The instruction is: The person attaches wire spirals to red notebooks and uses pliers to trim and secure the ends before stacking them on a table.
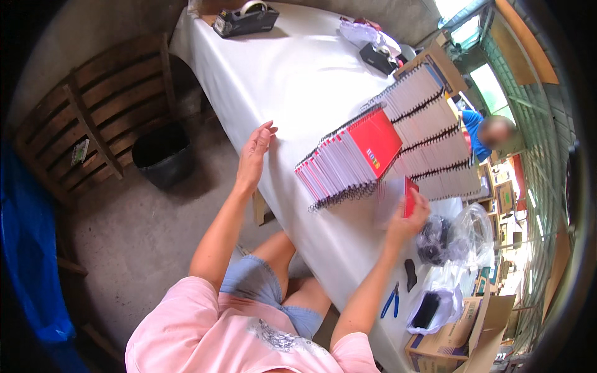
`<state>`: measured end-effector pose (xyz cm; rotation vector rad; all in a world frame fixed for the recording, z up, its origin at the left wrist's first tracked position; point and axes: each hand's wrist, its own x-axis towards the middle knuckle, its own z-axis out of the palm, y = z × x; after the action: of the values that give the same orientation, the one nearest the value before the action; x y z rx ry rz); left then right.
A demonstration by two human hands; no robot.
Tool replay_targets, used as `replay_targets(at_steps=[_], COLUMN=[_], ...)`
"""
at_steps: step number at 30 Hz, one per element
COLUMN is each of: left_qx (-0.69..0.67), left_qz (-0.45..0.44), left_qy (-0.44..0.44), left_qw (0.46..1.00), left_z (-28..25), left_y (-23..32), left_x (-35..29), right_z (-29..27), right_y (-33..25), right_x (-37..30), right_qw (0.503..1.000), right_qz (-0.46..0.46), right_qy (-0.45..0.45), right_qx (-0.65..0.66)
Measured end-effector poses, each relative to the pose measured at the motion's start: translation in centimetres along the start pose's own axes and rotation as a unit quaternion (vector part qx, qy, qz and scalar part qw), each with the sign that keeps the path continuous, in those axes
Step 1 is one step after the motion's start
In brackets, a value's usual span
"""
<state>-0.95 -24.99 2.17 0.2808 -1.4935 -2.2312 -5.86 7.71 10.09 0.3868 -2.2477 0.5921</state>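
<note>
Notebook stack [348,155]: glossy red covers [376,140]; matt paper edges [326,165]; wire-like coils [342,198]
Held notebook [410,189]: smooth red cover
Table covering [249,68]: smooth white sheet, softly shiny
Far-left tape dispenser [245,23]: black plastic
Left pallet [93,130]: rough wood slats
Floor [137,242]: matt concrete
Left tarp [31,248]: shiny, creased plastic
Near-right carton [444,339]: matt cardboard
Right bag [471,236]: clear, glossy plastic

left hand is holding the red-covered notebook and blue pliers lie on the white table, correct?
Wrong hand: the head view shows the right hand holding the red-covered notebook. The blue pliers do lie on the white table.
</note>
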Motion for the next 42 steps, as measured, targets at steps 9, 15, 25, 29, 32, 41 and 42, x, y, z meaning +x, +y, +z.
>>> replay_targets(at_steps=[9, 15, 25, 29, 32, 41, 42], left_qx=[0.070, 0.094, -0.092, -0.026, 0.403, 0.410, 0.402], left_qz=[0.147, 0.373, -0.014, -0.094, 0.310, 0.368, 0.397], left_qy=[-0.002, 0.137, -0.238, -0.360, -0.438, -0.447, -0.421], left_qw=[0.987, 0.913, 0.967, 0.928, 0.742, 0.705, 0.710], left_z=[3.2, 5.1, 18.2, 18.9, 18.9, 20.6, 20.3], left_y=[0.3, 4.4, 5.1, 2.3, 3.8, -1.4, -2.1], left_x=[-2.2, -5.1, -15.6, -15.5, -14.4, -16.6, -16.7], right_z=[-5.1, -5.7, -10.6, -14.1, -19.4, -28.3, -28.4], right_y=[8.3, 12.3, -4.1, -2.5, 4.8, 24.1, 24.7], right_x=[3.5, 3.5, -6.1, -11.2, -10.4, -16.4, -16.2], right_qw=[0.824, 0.917, 0.907, 0.903, 0.937, 0.719, 0.721], right_qz=[0.518, 0.322, 0.279, 0.251, 0.347, 0.530, 0.515], right_qy=[-0.199, -0.227, 0.047, -0.051, -0.024, -0.128, -0.151], right_qx=[0.115, -0.069, 0.313, 0.346, 0.029, -0.431, -0.438])
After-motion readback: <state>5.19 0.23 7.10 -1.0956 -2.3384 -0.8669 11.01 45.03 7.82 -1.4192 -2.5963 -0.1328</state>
